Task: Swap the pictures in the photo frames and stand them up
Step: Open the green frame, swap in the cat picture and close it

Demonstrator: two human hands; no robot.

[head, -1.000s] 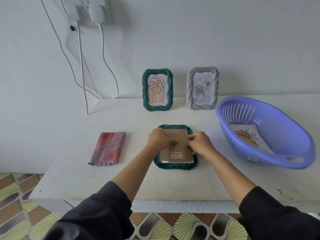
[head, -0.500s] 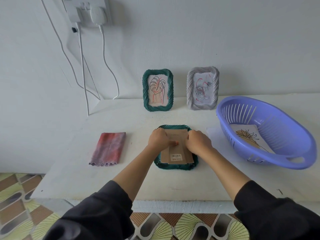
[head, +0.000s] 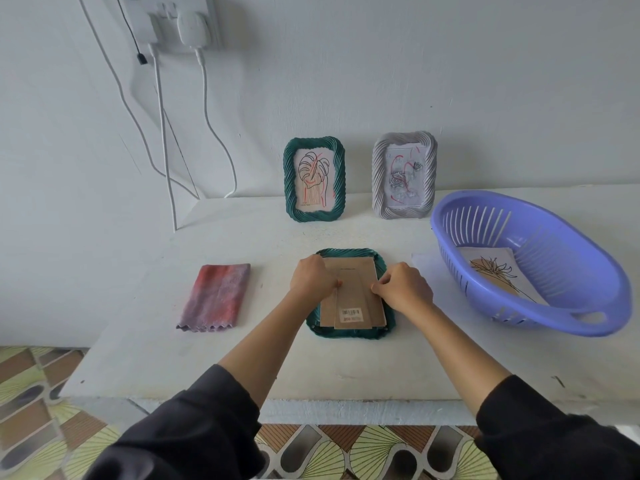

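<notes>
A green photo frame (head: 349,335) lies face down on the white table, its brown cardboard back (head: 353,303) with a barcode sticker facing up. My left hand (head: 311,277) presses its fingertips on the left edge of the back. My right hand (head: 403,287) pinches at the right edge of the back. Against the wall stand a second green frame (head: 314,179) holding a leaf drawing and a grey frame (head: 404,175) holding a rose drawing. A loose picture of a plant (head: 498,277) lies inside the purple basket.
The purple slotted basket (head: 540,317) sits on the right of the table (head: 194,362). A folded red-grey cloth (head: 216,296) lies at the left. White cables (head: 162,133) hang from a wall socket down to the table's back left corner.
My right hand has slid from the middle of the cardboard back to its right edge. My left hand stays at the left edge. The frame has not moved.
</notes>
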